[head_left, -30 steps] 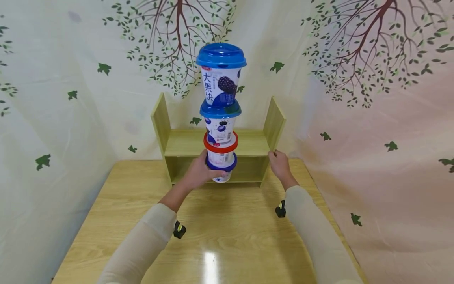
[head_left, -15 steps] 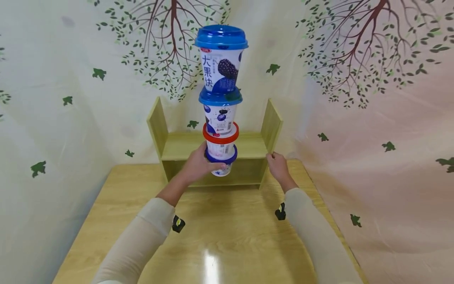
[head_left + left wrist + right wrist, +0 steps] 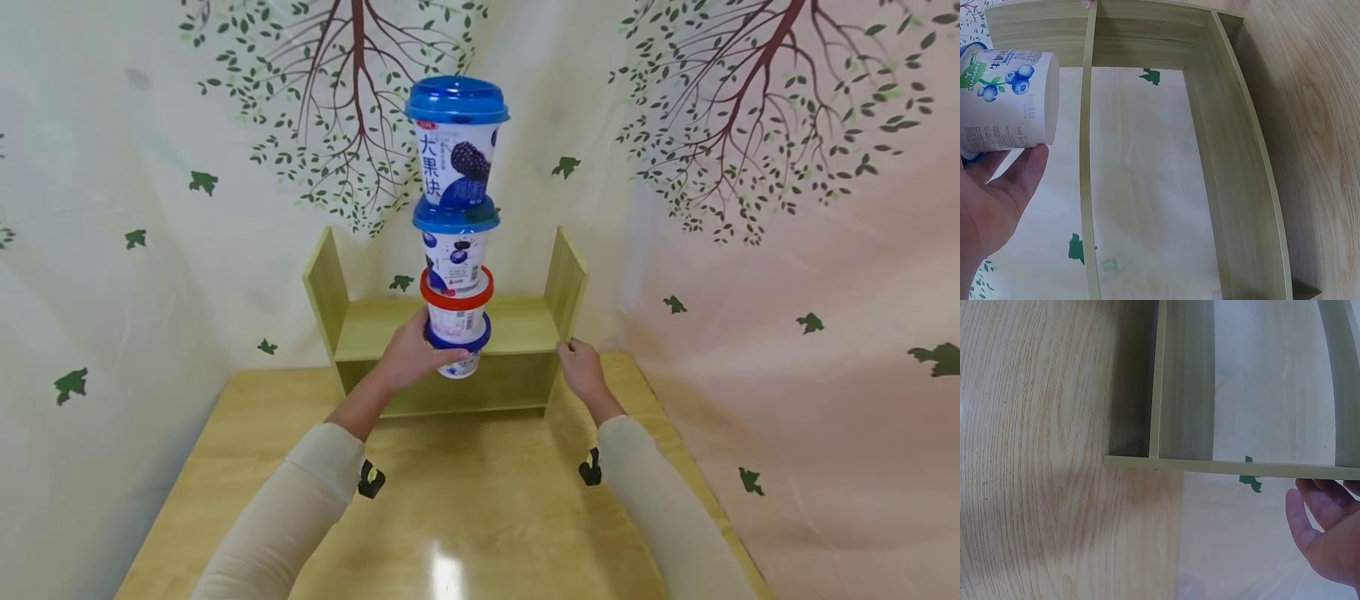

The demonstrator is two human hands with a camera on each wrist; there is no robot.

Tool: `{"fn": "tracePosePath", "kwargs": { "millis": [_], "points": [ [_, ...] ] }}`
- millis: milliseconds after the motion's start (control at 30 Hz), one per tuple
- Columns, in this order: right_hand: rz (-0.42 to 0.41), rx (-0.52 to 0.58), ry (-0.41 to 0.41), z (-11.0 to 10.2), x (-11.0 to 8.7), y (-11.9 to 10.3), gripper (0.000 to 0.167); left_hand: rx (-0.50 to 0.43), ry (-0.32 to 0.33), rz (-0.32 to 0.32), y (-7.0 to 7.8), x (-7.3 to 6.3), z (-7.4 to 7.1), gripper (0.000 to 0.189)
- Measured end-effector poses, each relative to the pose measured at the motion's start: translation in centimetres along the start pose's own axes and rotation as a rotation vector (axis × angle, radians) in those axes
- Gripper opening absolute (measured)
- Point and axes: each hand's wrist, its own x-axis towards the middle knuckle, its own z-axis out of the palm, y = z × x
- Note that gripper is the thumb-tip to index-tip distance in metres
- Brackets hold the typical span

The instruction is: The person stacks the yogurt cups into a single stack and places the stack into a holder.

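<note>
My left hand (image 3: pixel 408 354) grips the lowest cup of an upright stack of several lidded yogurt cups. This bottom cup (image 3: pixel 1010 94) is white with blueberries printed on it and has a dark blue lid. Above it stands a red-lidded cup (image 3: pixel 456 317), then a blue-lidded cup (image 3: pixel 457 257), and on top a larger blue-lidded cup (image 3: pixel 452 162) with a blackberry picture. The stack is held in the air before a pale wooden shelf (image 3: pixel 517 325). At the shelf's right side panel, my right hand (image 3: pixel 583 371) holds the front edge with curled fingers; its fingertips (image 3: pixel 1313 490) touch the panel's outer face.
The shelf stands at the back of a wooden table (image 3: pixel 465 517), against a cloth backdrop (image 3: pixel 720 350) printed with trees and green leaves. It has two tall side panels, an open top level and a lower compartment (image 3: pixel 1147 169). Small black devices (image 3: pixel 371 479) hang under the wrists.
The head view has tilted upward, so the shelf sits lower in it. My left hand has raised the stack relative to the shelf's upper board. The right hand stays at the side panel.
</note>
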Motion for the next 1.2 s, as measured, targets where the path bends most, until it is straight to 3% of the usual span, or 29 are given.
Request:
{"fn": "tracePosePath", "kwargs": {
  "millis": [367,700,1200],
  "points": [
    [0.008,-0.002,0.008,0.3,-0.5,0.5,0.04,0.001,0.001,-0.016,-1.8,0.8,0.2,0.096],
    [0.007,-0.017,0.024,0.3,-0.4,0.4,0.041,0.017,0.009,-0.046,-2.4,1.5,0.1,0.097],
    [-0.024,-0.01,0.032,0.2,-0.3,0.1,0.042,0.006,0.025,-0.023,-3.5,2.7,-0.2,0.099]
  ]
}}
